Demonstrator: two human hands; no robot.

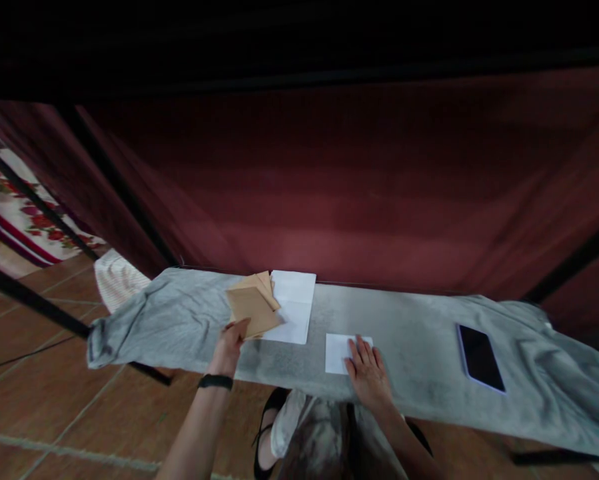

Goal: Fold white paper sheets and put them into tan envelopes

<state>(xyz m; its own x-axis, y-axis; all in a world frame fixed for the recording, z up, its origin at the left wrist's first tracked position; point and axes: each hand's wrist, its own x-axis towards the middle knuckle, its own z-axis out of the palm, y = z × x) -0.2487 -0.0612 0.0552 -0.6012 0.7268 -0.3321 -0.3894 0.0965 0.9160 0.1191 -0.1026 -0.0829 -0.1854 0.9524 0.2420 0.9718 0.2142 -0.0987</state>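
Observation:
My left hand [235, 335] is closed on the near edge of a brown paper envelope [252, 308]. More brown envelopes [260, 281] lie fanned out behind it, partly covered by the one I hold. To their right, and partly under them, white paper sheets [299, 300] lie on the grey cloth. My right hand [368, 373] rests flat with its fingers spread, palm down, over the right part of a small white piece of paper [336, 353]. Whether that paper is folded I cannot tell.
A grey cloth [404, 320] covers the narrow bench. Toward its right end lies a dark-screened phone [482, 358] with a pale purple edge. A dark red curtain [349, 200] hangs behind the bench, with black frame bars [114, 180] at the left. Brown tiles [39, 400] make up the floor.

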